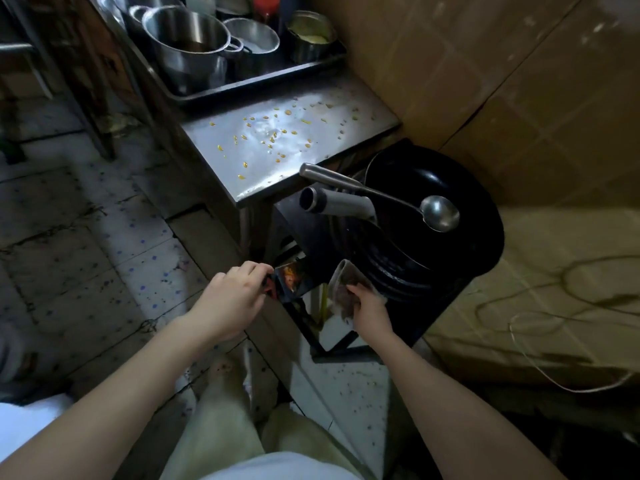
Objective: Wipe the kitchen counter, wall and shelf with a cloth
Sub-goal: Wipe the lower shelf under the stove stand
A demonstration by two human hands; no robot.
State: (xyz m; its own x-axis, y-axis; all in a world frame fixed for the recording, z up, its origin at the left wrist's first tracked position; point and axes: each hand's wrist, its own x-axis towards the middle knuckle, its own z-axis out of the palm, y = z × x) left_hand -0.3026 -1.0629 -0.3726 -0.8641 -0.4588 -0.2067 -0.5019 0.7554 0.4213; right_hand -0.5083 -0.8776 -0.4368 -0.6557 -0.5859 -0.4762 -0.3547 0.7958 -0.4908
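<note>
Cloth [341, 285] (bunched) just above right grip [369, 306]

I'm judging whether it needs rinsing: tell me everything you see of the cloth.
The cloth is a pale grey rag, crumpled and folded, blotched with dark brown grime. The right hand grips its lower part, and its upper end lies against the front edge of the black stove, near the wok. Its weave is too blurred to tell.

Crumpled, stained cloth [341, 284] near yellow-spattered steel counter [263, 168].
</note>
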